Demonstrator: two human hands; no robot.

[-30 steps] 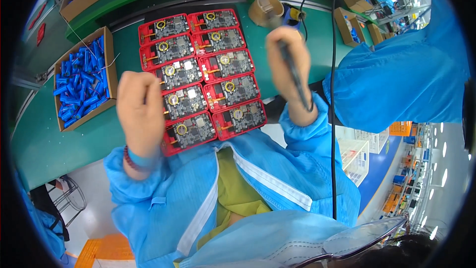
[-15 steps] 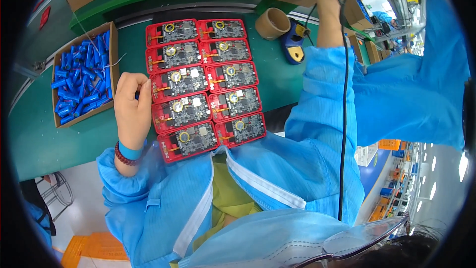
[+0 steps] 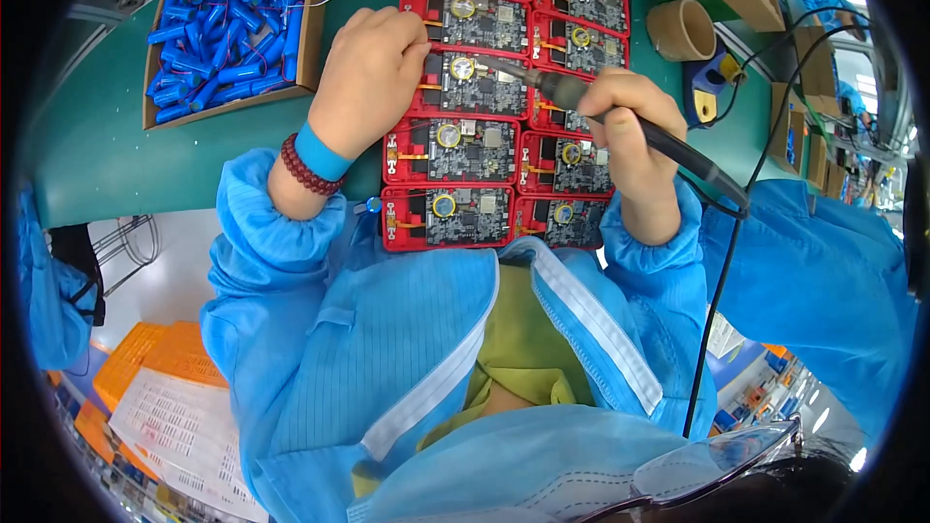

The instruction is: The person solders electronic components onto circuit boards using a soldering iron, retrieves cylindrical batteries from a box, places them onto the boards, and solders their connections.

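My right hand (image 3: pixel 635 131) grips a soldering iron (image 3: pixel 686 153) by its dark handle, its tip reaching left over a circuit board (image 3: pixel 484 84) near a round, yellow-rimmed part. Several such boards sit in open red cases (image 3: pixel 389 201), set side by side in two columns. Beside the left edge of the left column, my left hand (image 3: pixel 373 77) has its fingers curled together. Whatever is between those fingertips is hidden. The iron's tip lies just right of them, and I cannot tell whether it touches the board.
Left of my hand, a cardboard box (image 3: pixel 315 29) holds blue cylindrical cells (image 3: pixel 228 44) with thin wires. A brown cardboard tube (image 3: pixel 681 31) and a blue-and-yellow iron stand (image 3: pixel 705 87) are at the back right. The black cable (image 3: pixel 722 300) hangs over my right side. Someone in blue clothing (image 3: pixel 804 271) is to the right.
My right hand has come down from the far right, bringing the soldering iron over the boards. My left hand has moved to the left column's edge. The whole view has shifted.
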